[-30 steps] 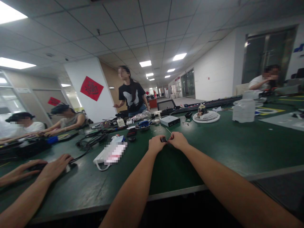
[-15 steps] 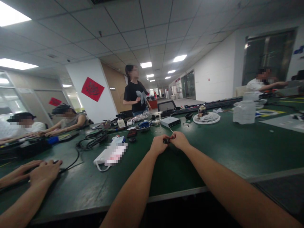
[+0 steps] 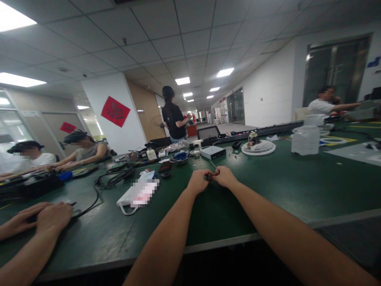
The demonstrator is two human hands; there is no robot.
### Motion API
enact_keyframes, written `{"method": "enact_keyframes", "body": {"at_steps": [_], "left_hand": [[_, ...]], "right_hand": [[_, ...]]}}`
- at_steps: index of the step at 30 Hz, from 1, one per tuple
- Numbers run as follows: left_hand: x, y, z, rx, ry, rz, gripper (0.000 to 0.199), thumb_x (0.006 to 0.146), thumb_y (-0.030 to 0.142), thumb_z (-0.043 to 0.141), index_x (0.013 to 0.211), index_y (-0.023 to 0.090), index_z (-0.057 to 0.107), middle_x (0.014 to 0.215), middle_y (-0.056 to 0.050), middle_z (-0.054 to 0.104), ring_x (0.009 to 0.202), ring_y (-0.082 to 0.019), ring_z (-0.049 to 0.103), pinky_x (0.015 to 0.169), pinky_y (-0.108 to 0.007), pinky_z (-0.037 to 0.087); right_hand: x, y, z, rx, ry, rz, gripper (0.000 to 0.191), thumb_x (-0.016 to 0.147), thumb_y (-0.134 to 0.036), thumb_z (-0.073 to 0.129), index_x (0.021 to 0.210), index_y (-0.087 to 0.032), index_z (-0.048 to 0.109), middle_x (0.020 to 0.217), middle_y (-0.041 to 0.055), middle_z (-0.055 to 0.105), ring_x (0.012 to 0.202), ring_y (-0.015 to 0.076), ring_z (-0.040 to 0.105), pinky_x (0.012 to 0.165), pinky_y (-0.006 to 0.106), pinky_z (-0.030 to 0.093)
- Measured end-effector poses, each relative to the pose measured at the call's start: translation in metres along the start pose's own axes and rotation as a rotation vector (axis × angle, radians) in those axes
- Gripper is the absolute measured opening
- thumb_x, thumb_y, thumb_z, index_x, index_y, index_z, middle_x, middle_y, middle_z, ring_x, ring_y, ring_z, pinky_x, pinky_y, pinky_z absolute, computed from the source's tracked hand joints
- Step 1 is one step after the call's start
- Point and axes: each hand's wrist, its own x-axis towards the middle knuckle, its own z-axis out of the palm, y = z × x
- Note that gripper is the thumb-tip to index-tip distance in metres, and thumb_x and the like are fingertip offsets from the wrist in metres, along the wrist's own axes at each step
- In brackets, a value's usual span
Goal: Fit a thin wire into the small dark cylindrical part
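Note:
Low in the middle of the view, my left hand [image 3: 198, 182] and my right hand [image 3: 224, 177] meet over the green workbench [image 3: 268, 190]. Between their fingertips they pinch a small dark part [image 3: 210, 177], too small to make out clearly. A thin pale rod [image 3: 213, 164] sticks out from it towards the far side, and a speck of red shows beside my right fingers. Most of the part is hidden by my fingers. A white plastic bag [image 3: 138, 194] lies nearest on the left.
A coiled black cable [image 3: 114, 178], a small white box [image 3: 212, 152], a white round fan [image 3: 258, 147] and a plastic jug [image 3: 306, 140] stand on the bench. A co-worker's hands [image 3: 44, 218] rest at lower left. Several people sit or stand beyond.
My hands stay nearly still around the part. The standing person has turned away and stepped farther back. The co-worker's hands at lower left have shifted slightly left.

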Motion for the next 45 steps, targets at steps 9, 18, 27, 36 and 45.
{"method": "enact_keyframes", "body": {"at_steps": [9, 18, 27, 36, 45], "left_hand": [[-0.001, 0.002, 0.000, -0.011, 0.012, -0.016, 0.034, 0.075, 0.017, 0.065, 0.107, 0.024, 0.072, 0.100, -0.003, 0.076, 0.094, -0.020, 0.069, 0.087, -0.028, 0.051], [0.000, 0.003, 0.006, 0.067, 0.079, -0.144, 0.032, 0.073, 0.020, 0.067, 0.105, 0.024, 0.072, 0.101, -0.005, 0.071, 0.094, -0.021, 0.066, 0.087, -0.030, 0.049], [-0.002, -0.017, 0.007, 0.167, 0.158, -0.392, 0.018, 0.079, 0.021, 0.062, 0.095, 0.024, 0.071, 0.100, -0.006, 0.064, 0.093, -0.020, 0.062, 0.084, -0.030, 0.047], [-0.001, -0.013, 0.009, 0.145, 0.088, -0.305, 0.022, 0.079, 0.018, 0.063, 0.096, 0.026, 0.073, 0.100, -0.005, 0.068, 0.092, -0.020, 0.063, 0.087, -0.030, 0.048], [-0.001, -0.013, 0.007, 0.136, 0.069, -0.286, 0.025, 0.077, 0.017, 0.064, 0.099, 0.025, 0.074, 0.101, -0.005, 0.070, 0.093, -0.020, 0.064, 0.085, -0.028, 0.049]], "right_hand": [[-0.001, -0.002, -0.002, -0.024, 0.033, -0.019, 0.022, 0.072, -0.035, 0.073, 0.067, -0.021, 0.057, 0.067, 0.0002, 0.064, 0.064, 0.0151, 0.056, 0.053, 0.024, 0.029], [0.002, 0.000, 0.003, -0.018, -0.002, -0.064, 0.024, 0.090, -0.027, 0.056, 0.110, -0.020, 0.067, 0.091, 0.0050, 0.073, 0.080, 0.0173, 0.065, 0.068, 0.024, 0.042], [-0.001, -0.004, -0.003, -0.042, -0.128, -0.171, 0.026, 0.091, -0.027, 0.058, 0.108, -0.027, 0.077, 0.096, 0.0032, 0.077, 0.089, 0.0186, 0.069, 0.079, 0.024, 0.048], [-0.002, -0.003, -0.005, -0.098, -0.137, -0.158, 0.023, 0.087, -0.031, 0.064, 0.104, -0.029, 0.080, 0.099, 0.0038, 0.078, 0.093, 0.0209, 0.070, 0.081, 0.026, 0.049], [-0.005, -0.009, -0.005, -0.085, -0.154, -0.190, 0.024, 0.086, -0.031, 0.064, 0.104, -0.029, 0.080, 0.096, 0.0027, 0.078, 0.090, 0.0196, 0.070, 0.079, 0.024, 0.049]]}}
